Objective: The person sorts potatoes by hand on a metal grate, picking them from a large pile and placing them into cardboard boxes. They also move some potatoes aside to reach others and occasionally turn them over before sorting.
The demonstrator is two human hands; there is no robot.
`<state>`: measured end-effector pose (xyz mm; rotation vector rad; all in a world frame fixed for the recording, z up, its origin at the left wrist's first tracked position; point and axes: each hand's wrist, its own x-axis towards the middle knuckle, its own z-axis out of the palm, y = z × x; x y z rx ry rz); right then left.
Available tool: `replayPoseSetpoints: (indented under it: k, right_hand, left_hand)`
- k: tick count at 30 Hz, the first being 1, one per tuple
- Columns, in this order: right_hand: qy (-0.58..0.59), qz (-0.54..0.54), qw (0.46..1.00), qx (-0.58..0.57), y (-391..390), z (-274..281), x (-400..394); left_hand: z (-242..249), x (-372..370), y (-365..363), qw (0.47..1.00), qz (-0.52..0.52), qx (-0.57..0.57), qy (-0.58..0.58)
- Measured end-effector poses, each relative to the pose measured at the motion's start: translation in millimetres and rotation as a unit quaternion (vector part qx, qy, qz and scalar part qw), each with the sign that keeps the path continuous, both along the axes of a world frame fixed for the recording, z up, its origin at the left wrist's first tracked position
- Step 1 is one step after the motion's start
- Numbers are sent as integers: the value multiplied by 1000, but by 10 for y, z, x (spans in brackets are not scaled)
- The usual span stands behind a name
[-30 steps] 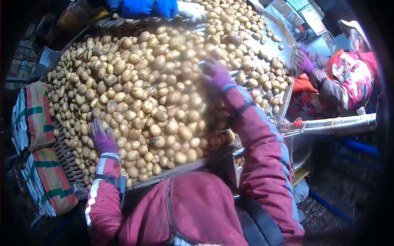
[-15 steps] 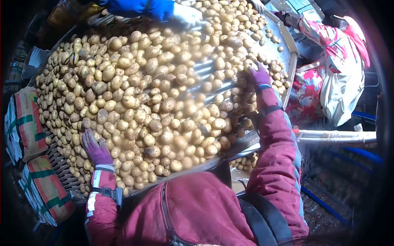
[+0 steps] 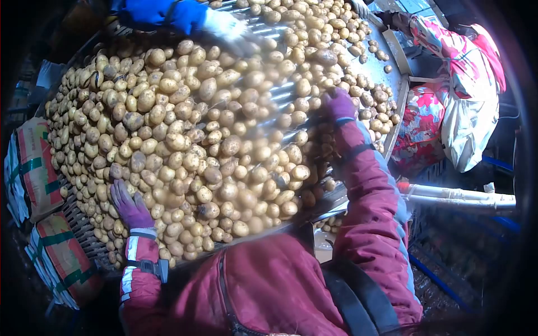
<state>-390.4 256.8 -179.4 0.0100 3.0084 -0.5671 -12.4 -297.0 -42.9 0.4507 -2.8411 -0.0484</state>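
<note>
A broad heap of potatoes covers a slatted metal surface. My left hand, in a purple glove, lies on the heap's lower left part with its fingers spread, holding nothing. Farther right, my right hand, also gloved in purple, touches potatoes near the bare slats; its fingers are bent, and whether a potato is in them is hidden.
A co-worker's white-gloved hand with a blue sleeve is over the far side. Another person in pink camouflage clothing stands at the right. Stacked printed sacks lie at the left. White pipes stick out on the right.
My right hand has moved a little left across the potatoes. The co-worker's white-gloved hand has shifted left, baring some slats at the top. My left hand has barely moved.
</note>
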Motion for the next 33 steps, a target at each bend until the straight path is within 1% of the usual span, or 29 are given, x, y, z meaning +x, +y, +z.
replayPoseSetpoints:
  k: [2, 4, 6, 8, 10, 13, 15, 16, 17, 18, 20, 21, 22, 23, 24, 26, 28, 29, 31, 33]
  right_hand:
    - [1, -17, 999, -33, -86, 248, 15]
    - [-51, 104, 993, 4, -39, 308, -29]
    - [-109, 132, 985, -12, -23, 355, -58]
    - [-176, 70, 978, -84, -191, 366, -15]
    - [-246, 33, 956, -158, -341, 460, 116]
    - [-250, 110, 959, -72, -675, 1035, 499]
    - [-184, 250, 949, -60, -486, 617, 591]
    - [-215, 184, 933, -223, -239, 427, 532]
    - [-221, 166, 900, -337, -148, 583, 567]
    - [-207, 189, 858, -430, -60, 738, 590]
    - [-233, 144, 780, -563, -15, 1026, 490]
    - [-327, -85, 688, -642, 247, 671, 369]
    - [-214, -19, 798, -563, 482, 180, 184]
    - [-129, 17, 891, -434, 466, 65, 63]
    - [-57, 42, 960, -272, 343, 43, -33]
    - [24, 69, 989, -132, 56, -155, -191]
    - [88, 93, 988, -84, -254, -348, -179]
    - [93, 50, 993, -60, -444, -399, -104]
    - [95, 1, 995, -30, -626, -377, -23]
    - [89, 5, 996, -21, -687, -291, 34]
  left_hand:
    - [10, 4, 1, 1000, -8, -3, 0]
    - [23, 6, 20, 1000, -6, -7, 1]
    - [50, -8, 45, 1000, -8, -13, 3]
    - [37, -7, 17, 1000, -7, -16, -1]
    - [28, 26, 12, 1000, -5, -15, -4]
    - [15, 21, 20, 1000, -6, -17, 8]
    - [-1, 37, -4, 999, -19, -29, 13]
    - [19, 26, 18, 999, -10, -28, 10]
    - [18, 19, 11, 999, -15, -27, 13]
    - [8, 20, -4, 999, -18, -25, 16]
    - [-15, 45, -13, 999, -16, -24, 17]
    - [-23, 39, -13, 999, -14, -25, 16]
    - [-27, 29, -13, 999, -12, -27, 15]
    - [-29, 19, -16, 1000, -12, -24, 14]
    - [-28, 21, -20, 1000, -12, -21, 10]
    - [-37, 24, -27, 1000, -10, -15, 9]
    - [-63, 29, -23, 1000, -3, -6, 11]
    - [-75, 54, -21, 1000, 0, -9, 5]
    - [-86, 47, -39, 1000, 1, -16, 1]
    - [-79, 52, -32, 1000, 9, -13, -4]
